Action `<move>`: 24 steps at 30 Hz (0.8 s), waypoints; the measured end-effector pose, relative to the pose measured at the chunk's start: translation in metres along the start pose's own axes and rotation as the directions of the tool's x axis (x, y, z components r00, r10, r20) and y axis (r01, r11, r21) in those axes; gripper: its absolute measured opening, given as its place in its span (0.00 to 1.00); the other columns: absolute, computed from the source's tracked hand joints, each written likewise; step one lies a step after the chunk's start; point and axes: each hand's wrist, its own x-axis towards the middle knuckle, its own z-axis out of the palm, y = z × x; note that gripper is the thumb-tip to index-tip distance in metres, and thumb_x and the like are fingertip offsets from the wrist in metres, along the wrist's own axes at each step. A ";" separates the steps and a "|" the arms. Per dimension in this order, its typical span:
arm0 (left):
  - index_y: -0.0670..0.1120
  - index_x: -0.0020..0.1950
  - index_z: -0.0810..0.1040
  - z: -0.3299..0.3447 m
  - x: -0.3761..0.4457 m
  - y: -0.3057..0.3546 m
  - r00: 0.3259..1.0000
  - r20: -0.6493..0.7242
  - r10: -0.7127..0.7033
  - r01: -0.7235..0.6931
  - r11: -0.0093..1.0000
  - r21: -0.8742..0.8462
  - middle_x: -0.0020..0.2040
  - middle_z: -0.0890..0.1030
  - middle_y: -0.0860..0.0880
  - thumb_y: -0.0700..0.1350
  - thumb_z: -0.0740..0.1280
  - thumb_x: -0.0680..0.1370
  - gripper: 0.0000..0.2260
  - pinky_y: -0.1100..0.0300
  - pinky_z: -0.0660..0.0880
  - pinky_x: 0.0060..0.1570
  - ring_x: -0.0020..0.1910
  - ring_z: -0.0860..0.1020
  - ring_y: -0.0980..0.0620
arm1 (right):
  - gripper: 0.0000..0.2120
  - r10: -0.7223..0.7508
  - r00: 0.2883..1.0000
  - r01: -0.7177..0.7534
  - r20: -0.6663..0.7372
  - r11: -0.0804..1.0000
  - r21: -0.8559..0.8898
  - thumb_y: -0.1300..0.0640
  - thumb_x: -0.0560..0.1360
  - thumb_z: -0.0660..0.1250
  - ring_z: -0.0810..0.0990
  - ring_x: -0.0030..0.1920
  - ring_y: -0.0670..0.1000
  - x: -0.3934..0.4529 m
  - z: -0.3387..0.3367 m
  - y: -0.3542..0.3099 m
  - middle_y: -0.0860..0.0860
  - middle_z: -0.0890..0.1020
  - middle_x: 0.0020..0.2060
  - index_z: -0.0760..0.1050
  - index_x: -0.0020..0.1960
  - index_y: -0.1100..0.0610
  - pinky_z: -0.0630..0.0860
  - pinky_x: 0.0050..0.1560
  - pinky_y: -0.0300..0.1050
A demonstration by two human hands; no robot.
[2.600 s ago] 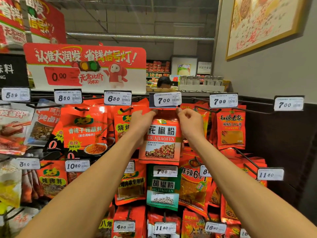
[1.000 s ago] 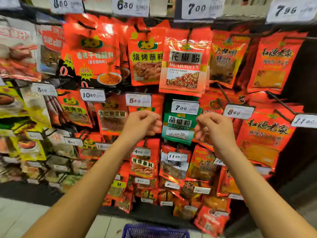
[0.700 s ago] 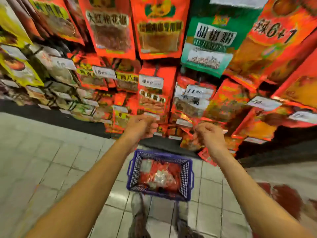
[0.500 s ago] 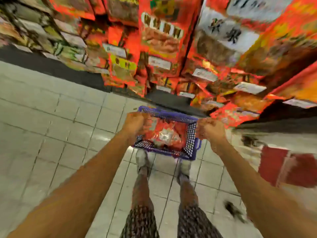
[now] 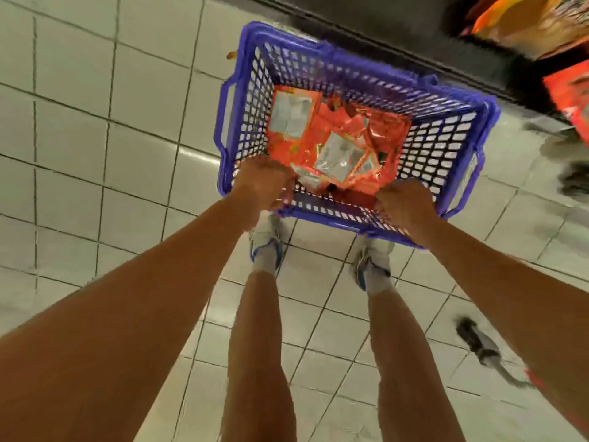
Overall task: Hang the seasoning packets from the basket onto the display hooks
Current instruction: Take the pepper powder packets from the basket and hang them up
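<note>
A blue plastic basket with lattice walls (image 5: 251, 122) stands on the pale tiled floor (image 5: 95, 129), just in front of the person's two feet. Inside it lies a loose heap of shiny red-orange seasoning packets with white label panels (image 5: 334, 145), so several packets are not yet hung. The left hand (image 5: 263, 183) is at the near left corner of the basket, with its fingers curled down beside a small packet; whether they already pinch it I cannot tell, because the picture is blurred there. The right hand (image 5: 403, 202) is over the near rim with curled fingers, and I see nothing in it. At the upper right edge only a few hanging orange packets of the display (image 5: 516, 23) show; the hooks are not in view. To my judgement, the task is partly open: the next packet must be taken out and lifted to a hook.
</note>
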 end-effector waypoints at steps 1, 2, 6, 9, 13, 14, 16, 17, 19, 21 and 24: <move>0.44 0.42 0.76 0.002 0.019 -0.007 1.000 0.020 -0.011 0.010 1.000 0.014 0.38 0.79 0.45 0.36 0.65 0.80 0.08 0.52 0.77 0.42 0.38 0.77 0.45 | 0.12 -0.039 0.999 0.038 -0.008 0.996 -0.080 0.59 0.78 0.63 0.80 0.44 0.61 0.018 0.011 -0.002 0.60 0.81 0.39 0.78 0.37 0.58 0.78 0.44 0.47; 0.44 0.41 0.76 0.004 0.039 -0.013 0.999 0.029 -0.022 0.022 1.000 0.006 0.40 0.79 0.43 0.36 0.64 0.81 0.09 0.50 0.76 0.46 0.41 0.77 0.44 | 0.12 -0.089 0.996 0.083 -0.029 0.982 -0.167 0.59 0.78 0.63 0.81 0.48 0.63 0.037 0.023 -0.004 0.63 0.83 0.43 0.80 0.40 0.61 0.78 0.49 0.51; 0.46 0.39 0.76 0.007 0.103 -0.033 0.999 0.028 -0.017 0.015 0.999 0.048 0.39 0.79 0.44 0.36 0.60 0.82 0.13 0.47 0.75 0.47 0.41 0.77 0.43 | 0.18 -0.219 0.976 0.198 -0.008 0.895 -0.401 0.53 0.80 0.62 0.76 0.66 0.62 0.107 0.070 -0.016 0.61 0.77 0.67 0.74 0.67 0.59 0.73 0.62 0.50; 0.46 0.42 0.76 0.005 0.136 -0.042 0.999 0.051 0.011 -0.014 0.999 0.047 0.42 0.80 0.42 0.39 0.58 0.82 0.12 0.50 0.73 0.43 0.39 0.77 0.43 | 0.38 -0.271 0.961 0.267 0.060 0.842 -0.469 0.50 0.77 0.70 0.56 0.79 0.63 0.148 0.107 -0.023 0.61 0.55 0.80 0.54 0.80 0.57 0.67 0.73 0.59; 0.46 0.44 0.78 0.002 0.169 -0.054 0.998 0.049 0.031 -0.033 0.998 0.049 0.39 0.82 0.44 0.40 0.59 0.82 0.11 0.51 0.75 0.40 0.40 0.79 0.43 | 0.49 -0.216 0.975 0.203 0.056 0.754 -0.625 0.43 0.77 0.69 0.40 0.81 0.64 0.178 0.141 -0.029 0.61 0.36 0.80 0.36 0.81 0.54 0.62 0.72 0.66; 0.46 0.45 0.78 0.003 0.176 -0.056 0.999 0.041 0.028 -0.032 0.996 0.079 0.38 0.82 0.46 0.41 0.61 0.82 0.09 0.53 0.75 0.38 0.38 0.80 0.44 | 0.49 -0.234 0.972 0.202 0.036 0.742 -0.639 0.42 0.78 0.67 0.40 0.80 0.65 0.180 0.144 -0.027 0.62 0.36 0.80 0.36 0.81 0.54 0.63 0.72 0.66; 0.44 0.46 0.78 0.003 0.185 -0.059 0.999 0.012 0.033 -0.034 0.983 0.181 0.37 0.83 0.48 0.39 0.64 0.80 0.05 0.58 0.78 0.34 0.35 0.81 0.49 | 0.44 -0.297 0.955 0.242 0.006 0.767 -0.594 0.44 0.79 0.67 0.44 0.81 0.65 0.179 0.142 -0.021 0.62 0.41 0.81 0.42 0.82 0.55 0.64 0.72 0.65; 0.43 0.45 0.79 0.004 0.186 -0.060 0.999 0.001 0.040 -0.040 0.976 0.212 0.36 0.83 0.48 0.38 0.65 0.79 0.05 0.58 0.79 0.34 0.34 0.82 0.50 | 0.41 -0.330 0.944 0.275 -0.005 0.793 -0.544 0.47 0.78 0.68 0.49 0.80 0.66 0.177 0.138 -0.017 0.63 0.47 0.81 0.48 0.81 0.56 0.66 0.71 0.63; 0.44 0.41 0.81 0.007 0.182 -0.062 0.999 0.002 0.041 -0.040 0.978 0.205 0.32 0.84 0.49 0.38 0.66 0.78 0.08 0.53 0.81 0.39 0.31 0.81 0.51 | 0.29 -0.429 0.903 0.377 -0.037 0.828 -0.415 0.54 0.77 0.69 0.66 0.73 0.65 0.169 0.125 -0.011 0.63 0.65 0.74 0.65 0.74 0.59 0.73 0.65 0.55; 0.47 0.40 0.81 0.012 0.174 -0.060 0.999 0.008 0.037 -0.038 0.979 0.198 0.27 0.82 0.52 0.40 0.65 0.79 0.10 0.50 0.81 0.41 0.27 0.80 0.53 | 0.16 -0.492 0.863 0.451 -0.116 0.853 -0.263 0.60 0.76 0.68 0.80 0.55 0.61 0.155 0.109 -0.012 0.61 0.79 0.58 0.76 0.63 0.61 0.73 0.47 0.44; 0.44 0.45 0.82 0.022 0.163 -0.051 0.998 -0.001 0.057 -0.056 0.986 0.159 0.28 0.81 0.51 0.46 0.65 0.81 0.09 0.48 0.81 0.43 0.29 0.79 0.50 | 0.10 -0.429 0.885 0.427 -0.182 0.903 -0.053 0.61 0.77 0.63 0.80 0.38 0.59 0.131 0.084 -0.022 0.59 0.84 0.40 0.81 0.54 0.62 0.67 0.35 0.45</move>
